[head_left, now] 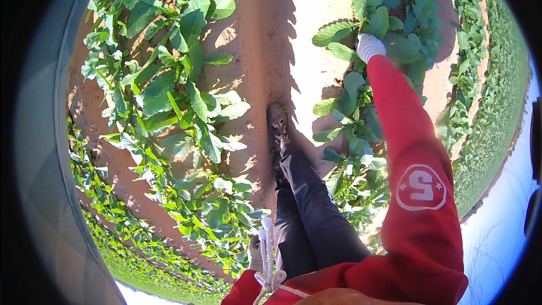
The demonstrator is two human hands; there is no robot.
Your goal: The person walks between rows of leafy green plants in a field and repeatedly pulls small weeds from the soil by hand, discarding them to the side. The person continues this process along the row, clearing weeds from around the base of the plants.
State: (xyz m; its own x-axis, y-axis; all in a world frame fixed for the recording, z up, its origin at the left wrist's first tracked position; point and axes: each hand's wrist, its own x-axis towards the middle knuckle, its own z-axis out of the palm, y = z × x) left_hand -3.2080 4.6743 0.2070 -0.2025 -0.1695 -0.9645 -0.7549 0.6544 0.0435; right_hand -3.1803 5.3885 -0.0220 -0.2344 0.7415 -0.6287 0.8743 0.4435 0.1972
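Observation:
My right hand (370, 47), in a white ribbed glove, reaches into the leafy row on the right. Green toothed leaves (378, 21) stand right at its fingers, which are partly hidden, so a grip on a stem or leaf cannot be made out. Low at my left side is my left hand (254, 256), gloved too and partly covered by the white drawstring (267, 258) of my red hooded top. Its fingers are mostly hidden. The nearest plants to it are the leaves (228, 237) of the left row.
A bare soil furrow (258, 51) runs between the two crop rows. My patterned shoes (278, 125) stand in it. More green rows (470, 51) extend to the right. A pale curved brim or cloth edge (46, 135) blocks the far left of the view.

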